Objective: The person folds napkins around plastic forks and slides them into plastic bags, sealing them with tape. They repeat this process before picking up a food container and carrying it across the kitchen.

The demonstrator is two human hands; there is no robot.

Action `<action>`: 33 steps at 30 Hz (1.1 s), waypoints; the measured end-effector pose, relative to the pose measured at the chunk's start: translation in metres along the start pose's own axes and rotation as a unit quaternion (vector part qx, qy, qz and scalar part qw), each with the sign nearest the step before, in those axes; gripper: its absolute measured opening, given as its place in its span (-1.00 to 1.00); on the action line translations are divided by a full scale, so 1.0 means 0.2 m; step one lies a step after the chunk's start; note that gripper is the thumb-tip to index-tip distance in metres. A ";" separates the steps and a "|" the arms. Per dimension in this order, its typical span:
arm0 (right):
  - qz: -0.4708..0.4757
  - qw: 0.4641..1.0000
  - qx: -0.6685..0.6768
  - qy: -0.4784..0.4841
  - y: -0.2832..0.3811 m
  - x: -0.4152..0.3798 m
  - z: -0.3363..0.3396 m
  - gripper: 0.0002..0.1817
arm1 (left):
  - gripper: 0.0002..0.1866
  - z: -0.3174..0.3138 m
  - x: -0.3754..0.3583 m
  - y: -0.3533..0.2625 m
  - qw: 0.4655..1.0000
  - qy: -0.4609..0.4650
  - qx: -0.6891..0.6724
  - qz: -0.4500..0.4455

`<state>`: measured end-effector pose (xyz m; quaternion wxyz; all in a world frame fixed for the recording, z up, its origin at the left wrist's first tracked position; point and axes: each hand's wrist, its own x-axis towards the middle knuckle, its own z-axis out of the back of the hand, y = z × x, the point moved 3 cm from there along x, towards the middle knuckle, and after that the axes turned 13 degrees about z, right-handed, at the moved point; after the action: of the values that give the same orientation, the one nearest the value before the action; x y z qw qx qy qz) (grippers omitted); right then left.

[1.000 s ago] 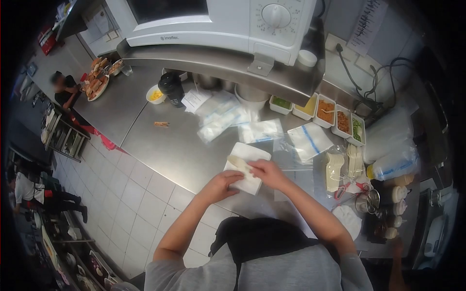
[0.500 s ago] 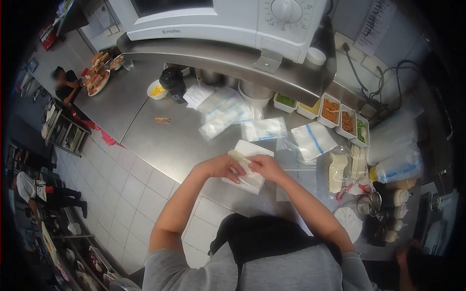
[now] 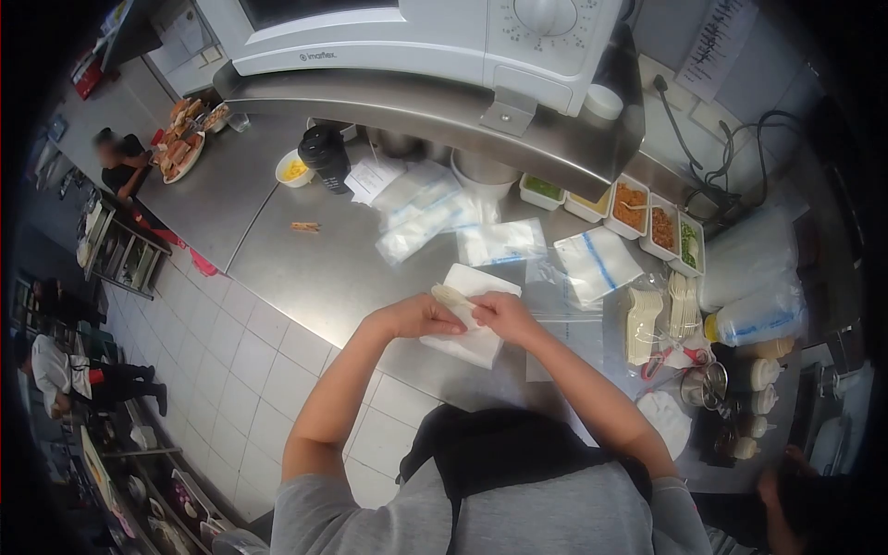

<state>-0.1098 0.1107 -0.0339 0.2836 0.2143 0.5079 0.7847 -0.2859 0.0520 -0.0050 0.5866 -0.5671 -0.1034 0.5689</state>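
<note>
While a pale utensil (image 3: 450,296) juts from our pinching right hand (image 3: 502,317) over the napkins (image 3: 470,349), our left hand (image 3: 424,316) curls there, grip unclear, and the microwave (image 3: 398,57) beyond reads "imarflex".

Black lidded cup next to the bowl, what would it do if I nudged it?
The black lidded cup would probably tip under a firm nudge, standing taller than it is wide. Once down, its round body could roll. The lid hides any contents, so its weight is hard to judge.
</note>
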 end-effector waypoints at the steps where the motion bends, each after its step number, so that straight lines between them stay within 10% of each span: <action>1: 0.000 1.000 -0.004 -0.005 -0.01 0.00 0.00 -0.71 | -0.73 0.00 0.00 -0.01 1.000 0.002 0.005 0.005; 17: 0.091 0.990 -0.104 -0.023 0.05 -0.01 -0.01 -0.73 | -0.76 -0.06 -0.02 0.03 0.999 -0.027 0.033 -0.032; 27: 0.251 0.923 -0.240 -0.167 0.31 -0.08 0.02 -0.69 | -0.88 -0.03 -0.09 -0.17 0.933 -0.231 0.198 -0.192; 33: 0.330 0.907 -0.247 -0.081 0.32 -0.13 -0.03 -0.67 | -0.91 0.09 0.09 -0.26 0.894 -0.313 0.260 -0.187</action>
<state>-0.1080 0.0696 0.0210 0.0923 0.3558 0.1734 0.9137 -0.2651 0.0912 0.0311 0.7458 -0.1575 -0.2342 0.6034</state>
